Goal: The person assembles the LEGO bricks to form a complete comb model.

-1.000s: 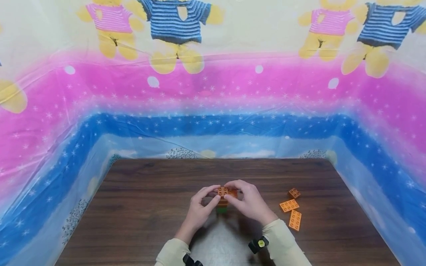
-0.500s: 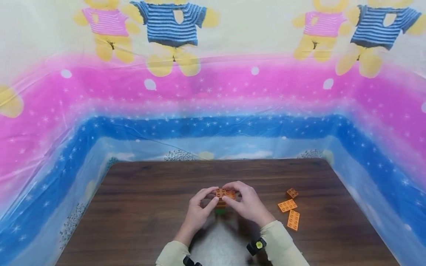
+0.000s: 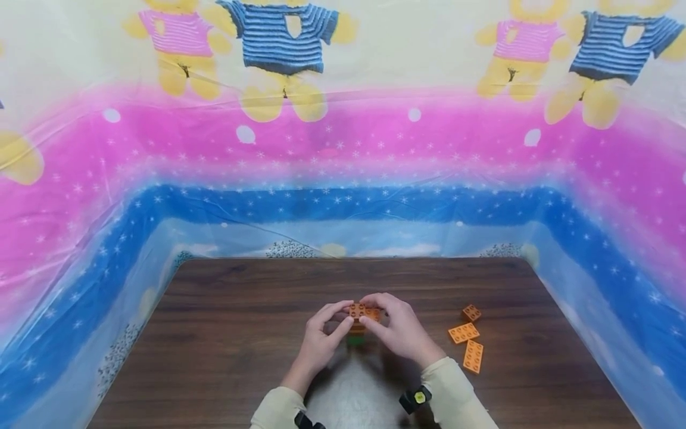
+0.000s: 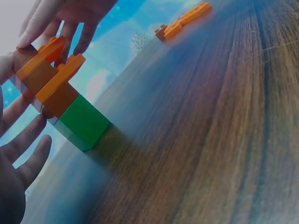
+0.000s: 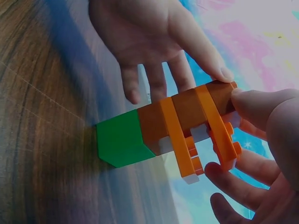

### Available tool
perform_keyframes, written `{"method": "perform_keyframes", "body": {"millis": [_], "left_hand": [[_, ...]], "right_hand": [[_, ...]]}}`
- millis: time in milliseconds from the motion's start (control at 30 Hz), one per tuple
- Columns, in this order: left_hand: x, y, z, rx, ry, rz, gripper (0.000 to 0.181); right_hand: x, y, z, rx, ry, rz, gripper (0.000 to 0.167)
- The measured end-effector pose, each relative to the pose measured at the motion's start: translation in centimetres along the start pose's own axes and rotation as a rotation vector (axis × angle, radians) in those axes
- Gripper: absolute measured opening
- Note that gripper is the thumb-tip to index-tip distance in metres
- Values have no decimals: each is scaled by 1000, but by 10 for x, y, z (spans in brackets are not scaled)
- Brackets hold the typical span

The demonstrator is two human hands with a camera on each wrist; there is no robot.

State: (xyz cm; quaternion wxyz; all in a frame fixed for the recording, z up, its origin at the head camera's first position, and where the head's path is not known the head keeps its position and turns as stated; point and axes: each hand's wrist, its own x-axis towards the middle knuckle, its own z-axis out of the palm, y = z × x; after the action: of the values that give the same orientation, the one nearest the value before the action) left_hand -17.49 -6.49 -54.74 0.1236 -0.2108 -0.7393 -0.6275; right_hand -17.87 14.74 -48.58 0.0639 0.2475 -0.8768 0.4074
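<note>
A tower of toy building bricks stands upright on the table, a green brick [image 5: 121,140] at its foot. Above it brown bricks [image 5: 189,108] alternate with thin orange plates [image 5: 180,147], which jut out to the right-hand side. The top brown brick [image 3: 357,310] is pinched between thumb and finger of my left hand [image 3: 320,335]. From the other side my right hand [image 3: 402,328] grips the same brick, its thumb [image 5: 254,102] against it. The lower fingers of both hands are spread beside the tower, seen in the wrist views.
To the right on the wooden table [image 3: 241,357] lie a small brown brick [image 3: 471,313] and two loose orange plates, one [image 3: 463,333] behind the other [image 3: 473,356]. A printed cloth [image 3: 332,205] hangs around the table's back and sides.
Both hands keep their hold on the tower top with almost no movement. The whole head view shifts slightly; the loose pieces stay where they lie.
</note>
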Motion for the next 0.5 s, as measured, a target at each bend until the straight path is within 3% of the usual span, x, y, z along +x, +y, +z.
{"method": "perform_keyframes", "body": {"millis": [167, 367, 500], "left_hand": [[-1, -1, 0, 0, 7, -1, 33], [0, -1, 1, -1, 11, -4, 33], [0, -1, 0, 1, 10, 0, 33]], "right_hand": [[-5, 2, 1, -36, 16, 0, 35], [-21, 13, -8, -78, 93, 31, 33], [-36, 23, -17, -197, 162, 69, 34]]}}
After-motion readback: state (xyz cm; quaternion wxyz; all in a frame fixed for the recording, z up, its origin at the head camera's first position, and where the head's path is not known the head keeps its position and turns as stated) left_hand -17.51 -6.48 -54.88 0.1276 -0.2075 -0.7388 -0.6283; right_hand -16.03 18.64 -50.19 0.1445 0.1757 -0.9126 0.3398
